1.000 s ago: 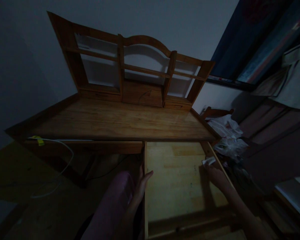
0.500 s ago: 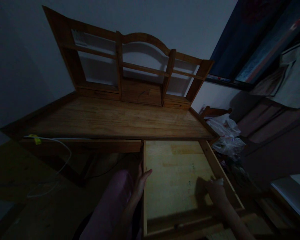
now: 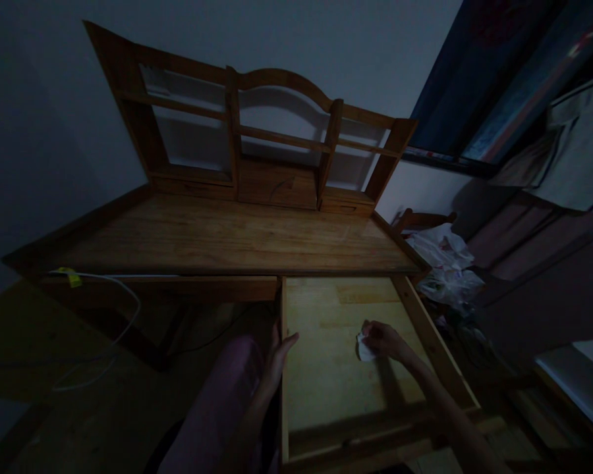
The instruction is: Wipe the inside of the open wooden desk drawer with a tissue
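A wooden drawer [image 3: 321, 395] is pulled out from under the desk, its pale bottom showing. My right hand [image 3: 383, 339] is closed on a crumpled white tissue [image 3: 366, 349], over the middle of the drawer bottom. Whether the tissue is paper or thin cloth is hard to tell in the dim light. At the drawer's left wall, my left hand [image 3: 277, 362] grips the edge, thumb over the rim and fingers along the outer side, partly hidden.
Behind the drawer lies the wooden desk top [image 3: 257, 230] with a shelf unit [image 3: 234, 131] at its back. A white cable [image 3: 133, 296] hangs at the left front. Plastic bags [image 3: 445, 257] sit right of the desk. My leg [image 3: 227, 401] is beside the drawer.
My right hand has moved left with the tissue, from near the drawer's right wall to the middle of its bottom. Small dark marks there no longer show. My left hand stays put.
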`<act>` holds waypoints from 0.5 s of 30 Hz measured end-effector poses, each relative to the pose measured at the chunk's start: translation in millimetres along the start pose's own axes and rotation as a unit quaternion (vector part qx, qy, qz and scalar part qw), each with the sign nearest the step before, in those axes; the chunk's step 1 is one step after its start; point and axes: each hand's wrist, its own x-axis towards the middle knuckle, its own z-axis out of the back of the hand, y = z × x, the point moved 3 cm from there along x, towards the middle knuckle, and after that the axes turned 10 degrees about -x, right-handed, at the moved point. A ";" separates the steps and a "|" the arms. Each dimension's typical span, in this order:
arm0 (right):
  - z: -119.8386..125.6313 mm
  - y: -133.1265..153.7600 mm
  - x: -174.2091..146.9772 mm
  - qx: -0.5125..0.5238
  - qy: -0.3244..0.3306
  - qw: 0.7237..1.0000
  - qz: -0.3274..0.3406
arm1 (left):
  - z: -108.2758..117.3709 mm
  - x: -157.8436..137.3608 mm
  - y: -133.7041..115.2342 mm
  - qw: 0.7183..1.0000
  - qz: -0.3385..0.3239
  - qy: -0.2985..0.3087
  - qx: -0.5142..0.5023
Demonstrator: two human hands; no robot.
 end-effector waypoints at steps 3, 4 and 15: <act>-11.2 12.7 17.9 0.025 0.036 0.999 0.018 | 1.7 2.0 2.7 1.000 0.003 -0.001 0.000; -16.9 18.7 22.9 0.030 0.043 0.998 0.023 | 2.4 2.7 3.9 1.000 0.004 -0.001 0.001; -91.1 87.9 36.1 0.021 0.074 0.989 0.124 | 7.1 8.2 8.0 1.000 -0.013 0.004 0.025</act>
